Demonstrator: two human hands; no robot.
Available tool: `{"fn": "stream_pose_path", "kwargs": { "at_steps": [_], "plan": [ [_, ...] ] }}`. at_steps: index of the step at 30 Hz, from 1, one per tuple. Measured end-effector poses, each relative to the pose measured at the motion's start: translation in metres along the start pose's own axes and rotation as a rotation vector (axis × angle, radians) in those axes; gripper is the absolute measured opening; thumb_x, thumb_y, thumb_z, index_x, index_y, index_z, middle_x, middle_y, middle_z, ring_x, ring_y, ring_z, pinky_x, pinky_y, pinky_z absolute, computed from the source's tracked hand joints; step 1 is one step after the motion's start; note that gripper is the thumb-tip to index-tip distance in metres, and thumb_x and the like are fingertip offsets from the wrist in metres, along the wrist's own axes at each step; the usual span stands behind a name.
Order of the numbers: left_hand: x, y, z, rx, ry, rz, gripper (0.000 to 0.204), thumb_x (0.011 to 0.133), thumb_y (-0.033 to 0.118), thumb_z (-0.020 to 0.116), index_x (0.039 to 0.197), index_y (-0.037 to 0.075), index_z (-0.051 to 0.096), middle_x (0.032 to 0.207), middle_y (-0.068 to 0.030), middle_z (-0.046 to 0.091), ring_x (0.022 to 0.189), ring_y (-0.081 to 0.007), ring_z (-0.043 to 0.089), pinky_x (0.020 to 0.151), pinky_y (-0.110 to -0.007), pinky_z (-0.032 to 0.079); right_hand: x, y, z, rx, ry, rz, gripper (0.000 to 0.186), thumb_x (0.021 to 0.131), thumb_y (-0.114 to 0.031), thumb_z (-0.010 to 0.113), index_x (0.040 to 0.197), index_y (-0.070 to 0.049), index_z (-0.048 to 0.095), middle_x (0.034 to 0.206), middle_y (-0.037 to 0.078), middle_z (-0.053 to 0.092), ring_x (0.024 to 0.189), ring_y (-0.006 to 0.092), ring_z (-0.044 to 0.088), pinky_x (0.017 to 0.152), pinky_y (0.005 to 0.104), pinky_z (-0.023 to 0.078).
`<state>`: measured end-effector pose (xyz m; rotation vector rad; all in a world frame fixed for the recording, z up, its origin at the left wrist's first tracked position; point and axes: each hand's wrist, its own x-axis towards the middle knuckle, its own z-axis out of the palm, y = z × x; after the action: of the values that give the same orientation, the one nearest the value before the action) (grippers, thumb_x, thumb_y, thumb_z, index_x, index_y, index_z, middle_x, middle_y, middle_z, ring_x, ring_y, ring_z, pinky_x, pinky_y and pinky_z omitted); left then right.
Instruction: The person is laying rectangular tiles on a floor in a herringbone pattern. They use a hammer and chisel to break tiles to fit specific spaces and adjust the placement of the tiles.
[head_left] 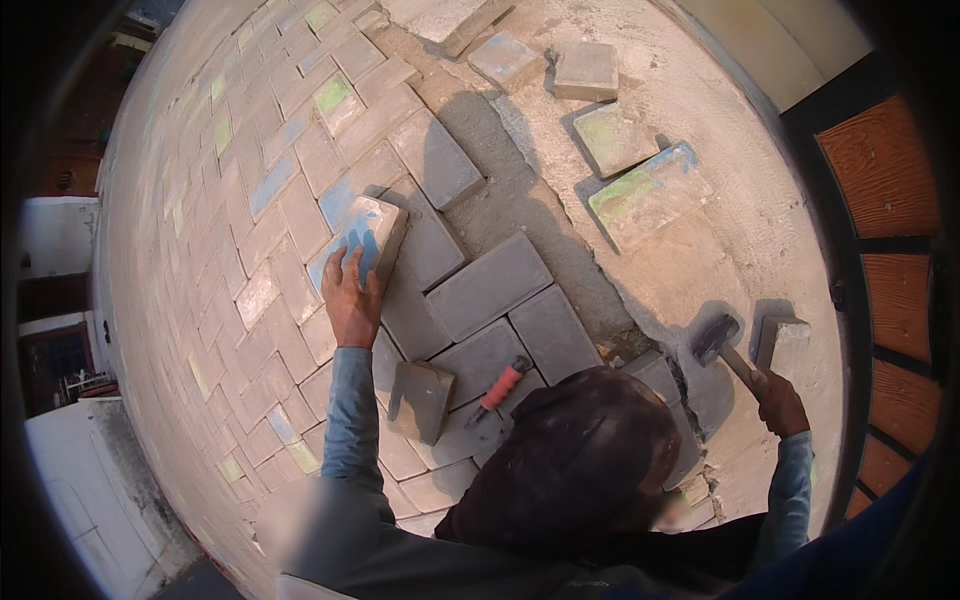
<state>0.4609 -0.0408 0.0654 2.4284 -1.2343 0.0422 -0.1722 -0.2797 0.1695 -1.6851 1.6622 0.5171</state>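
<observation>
My left hand (354,298) lies over the near end of a grey paving block (385,222) with blue paint. The fingers are spread, and nothing is clasped in them. Whether the fingertips press on the block is unclear. The block sits raised on the laid pavers (300,220). On the right, my right hand (781,402) is closed around the handle of a club hammer (716,338), whose dark head is held over the bare ground. Between the hands, a red-gripped hand tool (497,388) lies on the pavers beside a loose tilted block (420,402).
A dark rounded, cloth-covered shape (570,460) hides the lower middle. Several loose blocks, including a painted one (650,195), lie on the sandy strip at upper right. A trench of bare bedding (490,190) borders the laid pavers. A dark-framed brown gate (885,165) stands far right.
</observation>
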Motion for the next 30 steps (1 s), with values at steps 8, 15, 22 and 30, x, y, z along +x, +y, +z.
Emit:
{"fn": "stream_pose_path", "kwargs": {
  "at_steps": [8,15,22,30],
  "plan": [
    [0.003,0.239,0.124,-0.597,-0.277,0.312,0.115,0.076,0.044,0.088,0.157,-0.006,0.024,0.159,-0.0315,0.028,0.149,-0.0467,0.029,0.121,-0.050,0.033,-0.003,-0.009,0.007,-0.062,0.062,0.033,0.052,0.107,-0.053,0.044,0.103,-0.006,0.066,0.055,0.005,0.049,0.040,0.0158,0.048,0.040,0.0353,0.040],
    [-0.017,0.314,0.151,-0.846,-0.329,-0.052,0.102,0.086,0.039,0.079,0.155,-0.010,0.022,0.158,-0.0349,0.026,0.145,-0.0491,0.036,0.118,-0.050,0.036,0.003,0.007,0.016,-0.086,0.118,-0.041,0.055,0.107,-0.055,0.044,0.104,-0.005,0.065,0.055,0.003,0.050,0.039,0.0138,0.046,0.038,0.0329,0.036],
    [-0.092,0.243,0.126,-0.833,-0.430,0.432,0.051,0.096,0.021,0.065,0.140,0.000,0.051,0.139,-0.0201,0.056,0.125,-0.0426,0.055,0.102,-0.049,0.048,-0.002,-0.021,0.007,0.044,-0.035,0.127,0.053,0.107,-0.054,0.045,0.116,-0.006,0.066,0.061,0.002,0.049,0.040,0.0110,0.044,0.036,0.0312,0.034],
    [-0.168,0.123,0.035,-0.221,-0.444,0.207,0.034,0.088,0.028,0.074,0.112,0.007,0.062,0.100,-0.0117,0.062,0.094,-0.0339,0.063,0.078,-0.045,0.050,-0.007,-0.025,0.007,0.093,-0.073,0.123,0.054,0.106,-0.060,0.040,0.097,-0.009,0.056,0.055,0.002,0.046,0.033,0.0116,0.038,0.032,0.0311,0.032]
  ]
}}
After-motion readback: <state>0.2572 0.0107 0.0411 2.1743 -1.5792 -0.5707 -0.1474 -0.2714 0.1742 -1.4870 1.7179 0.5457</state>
